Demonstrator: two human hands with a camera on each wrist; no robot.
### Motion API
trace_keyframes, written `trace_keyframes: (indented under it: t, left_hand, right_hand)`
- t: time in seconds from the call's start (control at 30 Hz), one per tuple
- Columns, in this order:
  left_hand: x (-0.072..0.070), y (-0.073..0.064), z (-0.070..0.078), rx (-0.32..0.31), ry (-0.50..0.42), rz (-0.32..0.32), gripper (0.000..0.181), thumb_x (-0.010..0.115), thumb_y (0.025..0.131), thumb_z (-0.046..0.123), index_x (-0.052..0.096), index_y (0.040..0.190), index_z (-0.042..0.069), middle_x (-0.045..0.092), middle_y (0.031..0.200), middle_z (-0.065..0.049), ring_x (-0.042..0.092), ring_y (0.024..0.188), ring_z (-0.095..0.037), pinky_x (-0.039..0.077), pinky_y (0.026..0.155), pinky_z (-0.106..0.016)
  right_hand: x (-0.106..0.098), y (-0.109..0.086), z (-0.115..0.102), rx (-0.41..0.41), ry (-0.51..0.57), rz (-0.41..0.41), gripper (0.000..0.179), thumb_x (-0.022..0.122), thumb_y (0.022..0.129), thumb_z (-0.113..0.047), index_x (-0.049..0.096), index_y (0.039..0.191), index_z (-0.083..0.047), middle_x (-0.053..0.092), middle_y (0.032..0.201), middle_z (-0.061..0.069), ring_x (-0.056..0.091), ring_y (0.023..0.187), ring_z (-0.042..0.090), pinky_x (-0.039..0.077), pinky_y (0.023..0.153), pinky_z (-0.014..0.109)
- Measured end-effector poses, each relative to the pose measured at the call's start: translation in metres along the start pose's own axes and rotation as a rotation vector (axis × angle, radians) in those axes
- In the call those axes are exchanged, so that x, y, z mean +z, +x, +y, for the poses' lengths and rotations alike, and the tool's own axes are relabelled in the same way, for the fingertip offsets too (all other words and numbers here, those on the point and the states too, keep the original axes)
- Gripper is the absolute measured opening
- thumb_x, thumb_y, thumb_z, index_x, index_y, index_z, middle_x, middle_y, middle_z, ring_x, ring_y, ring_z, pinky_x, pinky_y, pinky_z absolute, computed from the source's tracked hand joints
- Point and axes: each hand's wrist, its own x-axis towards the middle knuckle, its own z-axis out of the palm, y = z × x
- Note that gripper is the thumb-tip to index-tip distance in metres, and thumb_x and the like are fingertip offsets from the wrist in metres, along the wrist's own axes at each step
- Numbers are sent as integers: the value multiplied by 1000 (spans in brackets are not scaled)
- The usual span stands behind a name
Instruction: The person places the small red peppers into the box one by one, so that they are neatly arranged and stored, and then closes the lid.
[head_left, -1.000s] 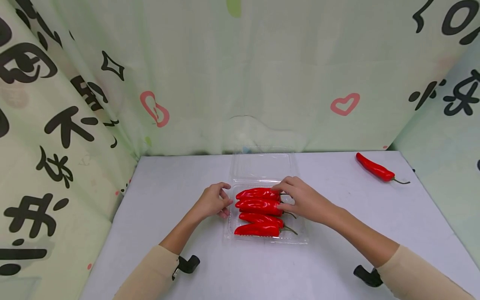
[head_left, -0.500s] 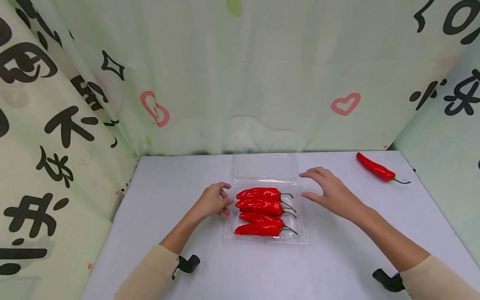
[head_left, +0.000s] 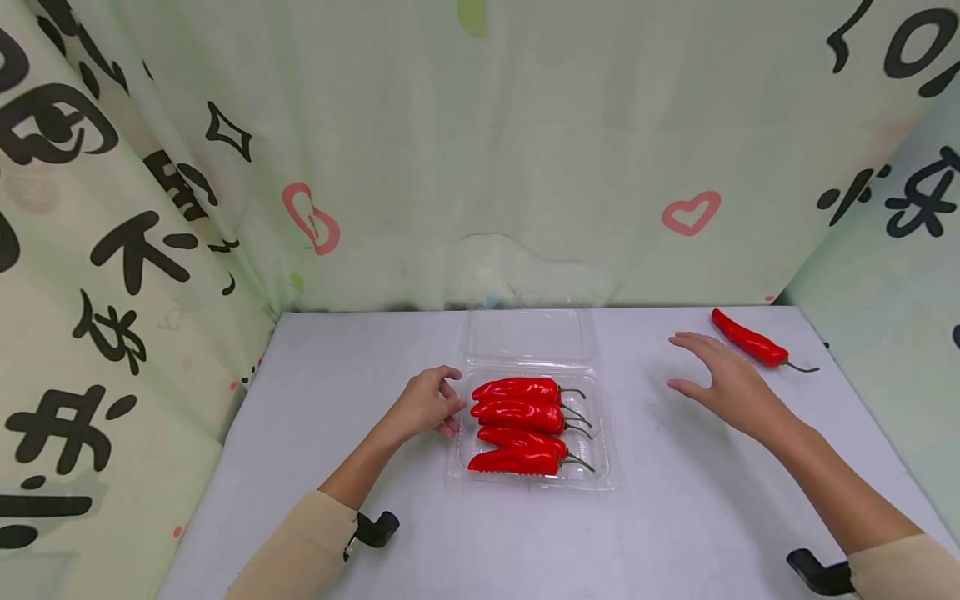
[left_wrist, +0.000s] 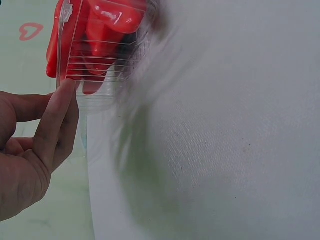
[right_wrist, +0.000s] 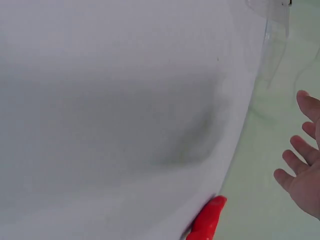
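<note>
Several glossy red chili peppers lie side by side in a clear plastic clamshell container, stems pointing right. My left hand is at the container's left edge. In the left wrist view, a fingertip of the left hand touches the container's rim. My right hand is held above the table with thumb and fingers spread, holding nothing. Just beyond it, one more red chili pepper lies at the back right. The right wrist view catches only part of that pepper and the right hand.
The container's transparent lid is raised at the back, toward the curtain. A white table carries everything. A printed pale green curtain hangs behind it and at both sides. Black wrist mounts show at the sleeves.
My right hand has left the topmost pepper in the container, opened, and moved right toward the lone pepper. My left hand has stayed at the container's left edge.
</note>
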Motion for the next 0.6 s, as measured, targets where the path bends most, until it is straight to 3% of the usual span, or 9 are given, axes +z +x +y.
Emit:
trace_keyframes:
  t: [0.13, 0.37, 0.6]
  left_hand:
    - [0, 0, -1, 2, -2, 1, 50, 69, 96, 5, 51, 143, -2, 64, 91, -12, 69, 56, -19, 62, 56, -29]
    - [1, -1, 0, 0, -2, -2, 50, 68, 97, 5, 51, 144, -2, 64, 91, -13, 69, 56, -18, 62, 56, -29]
    - [1, -1, 1, -2, 0, 0, 49, 67, 97, 5, 51, 144, -1, 64, 91, -12, 68, 57, -19, 62, 56, -29]
  right_hand:
    - [-4, 0, 19, 40, -10, -9, 79, 85, 84, -16, 46, 150, -1, 47, 150, 30, 44, 136, 52, 50, 95, 72]
    - [-18, 4, 48, 137, -1, -46, 79, 73, 97, -31, 34, 157, 2, 38, 155, 35, 35, 140, 57, 37, 104, 78]
    - [-30, 11, 77, 234, -28, -97, 83, 74, 94, -26, 29, 156, 5, 35, 149, 39, 35, 129, 60, 54, 88, 73]
